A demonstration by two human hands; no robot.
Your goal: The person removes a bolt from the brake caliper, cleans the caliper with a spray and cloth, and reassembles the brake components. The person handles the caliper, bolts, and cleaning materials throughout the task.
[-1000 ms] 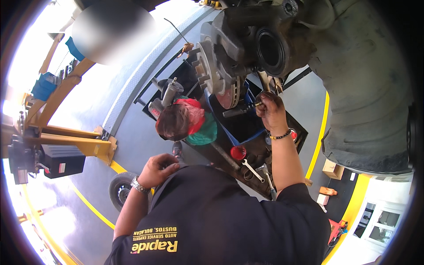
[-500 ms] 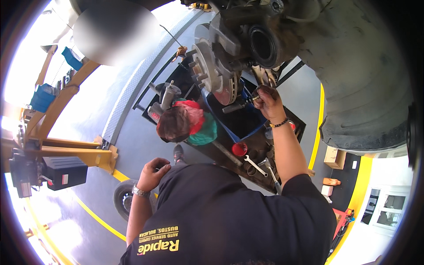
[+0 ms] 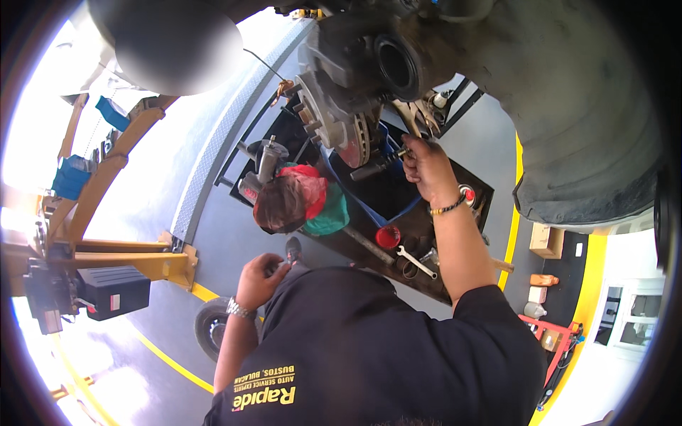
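Where the left hand (image 3: 261,277) is hovering: its fingers are curling loosely beside the black shirt; whether they are pinching anything, I cannot tell.
Brake disc (image 3: 353,150): it is hanging over the blue-rimmed bin (image 3: 383,192); a wrist slip could be knocking the tool against its lower edge.
Dark cylindrical tool (image 3: 368,170): it is pointing leftward over the bin, near the disc; a slackening grip could be dropping it inside.
Caliper (image 3: 398,67): its round bore is facing outward above the right hand; a sharp upward jerk could be bumping the knuckles.
Wrench (image 3: 417,263): it is lying on the tabletop (image 3: 465,170) near the right forearm; a careless elbow could be pushing it off.
Right hand (image 3: 430,170): its fingers are wrapping around the tool's right end.
Upper left: a round blur is masking everything behind it.
Floor wheel (image 3: 211,326): the left forearm and shirt are hiding part of it.
Tool's gripped end: the fingers are covering it, so its shape is staying unclear.
Tabletop's near side: the right forearm is blocking some of it.
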